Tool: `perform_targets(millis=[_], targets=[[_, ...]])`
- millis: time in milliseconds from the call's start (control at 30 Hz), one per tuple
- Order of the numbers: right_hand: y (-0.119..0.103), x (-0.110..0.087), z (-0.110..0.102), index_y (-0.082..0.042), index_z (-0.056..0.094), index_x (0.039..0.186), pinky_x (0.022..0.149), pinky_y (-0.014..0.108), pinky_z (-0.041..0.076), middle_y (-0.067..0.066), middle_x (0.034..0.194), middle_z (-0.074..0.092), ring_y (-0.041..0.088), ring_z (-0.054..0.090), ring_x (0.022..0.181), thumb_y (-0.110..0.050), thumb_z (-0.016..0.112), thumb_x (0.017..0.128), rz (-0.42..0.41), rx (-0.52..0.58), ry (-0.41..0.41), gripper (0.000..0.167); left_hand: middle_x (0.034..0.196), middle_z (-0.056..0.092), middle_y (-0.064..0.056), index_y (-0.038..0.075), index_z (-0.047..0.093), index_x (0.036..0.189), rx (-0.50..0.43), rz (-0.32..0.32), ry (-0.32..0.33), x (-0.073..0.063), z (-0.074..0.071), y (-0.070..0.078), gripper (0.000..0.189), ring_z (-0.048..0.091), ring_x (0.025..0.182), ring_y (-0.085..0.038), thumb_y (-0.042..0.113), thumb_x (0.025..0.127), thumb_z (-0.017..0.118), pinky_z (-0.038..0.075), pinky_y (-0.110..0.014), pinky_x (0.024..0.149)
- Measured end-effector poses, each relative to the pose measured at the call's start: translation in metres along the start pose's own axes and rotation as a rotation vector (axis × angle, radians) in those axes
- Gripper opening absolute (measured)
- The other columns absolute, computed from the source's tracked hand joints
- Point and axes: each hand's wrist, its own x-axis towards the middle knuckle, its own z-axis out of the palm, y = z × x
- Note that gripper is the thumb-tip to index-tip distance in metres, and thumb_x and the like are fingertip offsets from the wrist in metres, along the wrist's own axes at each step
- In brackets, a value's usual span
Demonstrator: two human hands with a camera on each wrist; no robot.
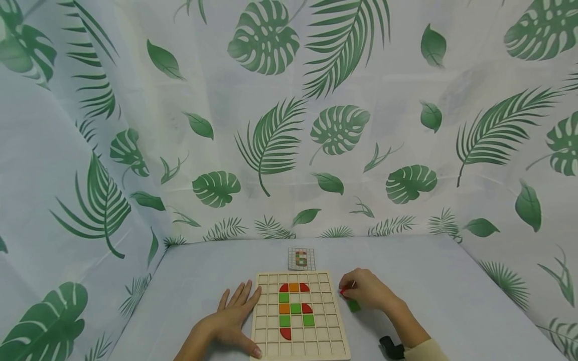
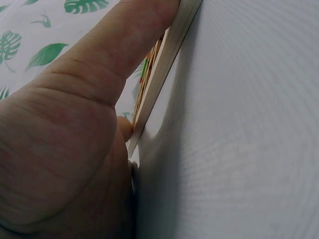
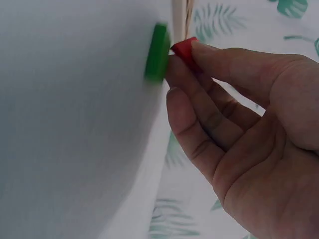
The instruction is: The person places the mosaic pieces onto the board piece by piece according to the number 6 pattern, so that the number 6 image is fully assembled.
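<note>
A wooden grid board (image 1: 334, 333) lies on the table, with red, orange and green tiles set in its squares in a curving figure. My left hand (image 1: 228, 323) rests along the board's left side, fingers spread and straight, thumb reaching the near left edge. Beside the right edge, my right hand (image 1: 368, 291) pinches a red tile (image 3: 187, 54) between thumb and fingertips. A green square tile (image 1: 354, 305) lies on the table just below those fingers; in the right wrist view it appears close to the fingertips.
Behind the board lies a small grid card (image 1: 292, 258) printed with a coloured figure. A black object (image 1: 391, 348) sits by the right wrist. Leaf-patterned cloth (image 1: 280, 210) hangs behind and at both sides of the white-covered table (image 1: 198, 281).
</note>
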Motion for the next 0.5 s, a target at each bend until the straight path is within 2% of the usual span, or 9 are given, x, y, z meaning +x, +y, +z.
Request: perform_targets(millis=[133,267,367,500], targets=[[0.010,-0.004,-0.007,-0.009,0.074,0.093,0.064,0.027,0.050,-0.002,0.087,0.069,0.012,0.060,0.078,-0.010,0.084,0.085,0.043,-0.014,-0.007,0.013,0.176,-0.003,-0.017,0.019,0.012,0.169,0.007,0.001,0.003,0.000,0.000,0.000,0.143,-0.005,0.163,-0.040,0.077,0.061,0.086,-0.007,-0.070,0.125],[0.011,-0.009,-0.013,-0.012,0.069,0.085,0.063,0.027,0.047,-0.001,0.082,0.063,0.013,0.055,0.075,-0.007,0.092,0.072,0.021,-0.018,-0.104,0.027,0.176,-0.003,-0.017,0.019,0.012,0.169,0.005,-0.001,0.003,-0.001,0.000,0.001,0.143,-0.005,0.163,-0.040,0.077,0.061,0.086,-0.008,-0.071,0.124],[0.009,-0.011,-0.013,-0.013,0.069,0.081,0.061,0.026,0.047,-0.002,0.080,0.064,0.011,0.054,0.072,-0.001,0.092,0.069,-0.021,0.003,-0.191,0.028,0.176,-0.003,-0.017,0.019,0.012,0.169,0.003,-0.001,0.002,-0.001,0.000,0.001,0.143,-0.005,0.163,-0.041,0.076,0.061,0.086,-0.008,-0.071,0.124],[0.003,-0.011,-0.009,-0.013,0.068,0.079,0.060,0.026,0.045,-0.003,0.078,0.063,0.009,0.053,0.070,0.003,0.088,0.068,-0.024,-0.005,-0.231,0.028,0.176,-0.003,-0.016,0.020,0.012,0.169,0.000,-0.006,-0.002,-0.001,0.000,0.001,0.143,-0.005,0.163,-0.040,0.076,0.061,0.086,-0.008,-0.071,0.124]])
